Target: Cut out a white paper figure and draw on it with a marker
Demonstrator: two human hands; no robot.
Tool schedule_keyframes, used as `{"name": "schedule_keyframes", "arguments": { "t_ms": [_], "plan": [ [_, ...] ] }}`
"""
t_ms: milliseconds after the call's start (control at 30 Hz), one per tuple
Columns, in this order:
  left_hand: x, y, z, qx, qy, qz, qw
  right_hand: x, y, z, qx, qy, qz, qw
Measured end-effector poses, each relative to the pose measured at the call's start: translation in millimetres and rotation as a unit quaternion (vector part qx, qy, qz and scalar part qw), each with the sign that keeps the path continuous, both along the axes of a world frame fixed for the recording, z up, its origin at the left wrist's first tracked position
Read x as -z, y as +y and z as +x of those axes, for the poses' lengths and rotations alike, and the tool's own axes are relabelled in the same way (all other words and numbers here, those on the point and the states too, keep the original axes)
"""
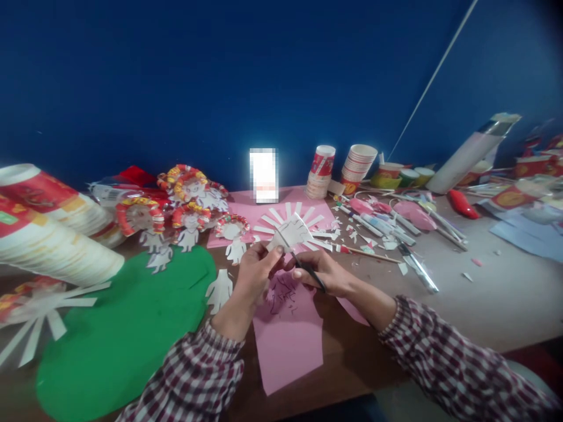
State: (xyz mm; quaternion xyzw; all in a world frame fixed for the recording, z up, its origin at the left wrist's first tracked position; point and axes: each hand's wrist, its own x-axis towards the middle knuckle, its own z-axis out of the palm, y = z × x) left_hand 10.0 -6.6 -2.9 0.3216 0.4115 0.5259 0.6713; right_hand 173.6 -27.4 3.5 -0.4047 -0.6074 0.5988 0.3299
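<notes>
The left hand [257,269] pinches a white paper piece [294,231], thumb on top, the fingers beneath mostly hidden; the right hand [324,273] is closed round the black handles of the scissors [310,271], whose blade lies across the paper beside the left thumb; how far the blades are parted I cannot tell. The step in hand looks to be trimming the paper; the next move seems to call for the left hand to grip clear of the blade and turn the piece, while the right hand steers each snip. Just below both hands is a pink sheet [288,351] with dark lines drawn on it; just beyond them, splayed white strips [298,208] lie over another pink sheet [241,202]; left of the left hand, a paper figure [220,291] is near the wrist, with a green sheet [123,328] farther out; right of the right hand, a brush [369,254], a marker [417,268] and paper scraps [389,242] lie on the counter [461,310].
</notes>
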Motion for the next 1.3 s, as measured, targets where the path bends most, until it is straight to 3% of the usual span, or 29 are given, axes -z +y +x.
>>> {"name": "schedule_keyframes", "arguments": {
  "t_ms": [500,1300],
  "plan": [
    [-2.0,-0.6,0.8,-0.033,0.025,-0.006,0.999,-2.2,0.4,-1.2,0.009,-0.01,-0.016,1.0],
    [-5.2,-3.0,1.9,-0.021,0.02,-0.019,0.999,1.5,0.9,-1.5,0.014,-0.005,0.006,1.0]
  ]
}}
